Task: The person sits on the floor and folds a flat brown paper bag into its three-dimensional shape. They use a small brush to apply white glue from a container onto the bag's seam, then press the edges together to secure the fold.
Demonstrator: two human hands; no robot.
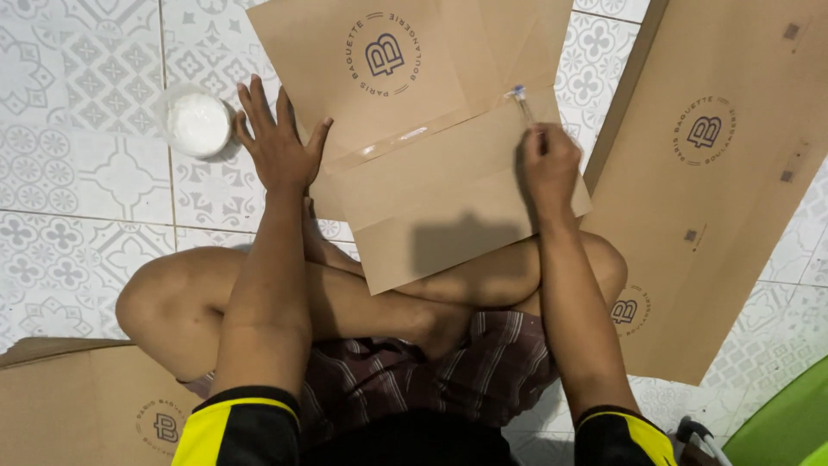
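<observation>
Your left hand (278, 142) lies flat with its fingers spread wide, pressing down on the left edge of the folded brown paper sheet (414, 164) in the upper middle of the frame; it grips nothing. Your right hand (547, 168) sits to the right of centre, fingers closed around a thin brush (522, 105), whose tip touches the sheet at the right end of a shiny wet strip (405, 138) running along the fold. The sheet rests partly on your crossed legs (371, 293) and partly on the patterned white tile floor (78, 173), with a round printed mark near its top.

Just left of your left hand, in the upper left of the frame, a small clear cup of white paste (197, 121) stands on the tiles. A stack of flat brown paper (707, 173) fills the right side, well apart from your hands. More brown paper (86, 406) lies in the lower left corner, and something green (785, 423) shows in the lower right corner.
</observation>
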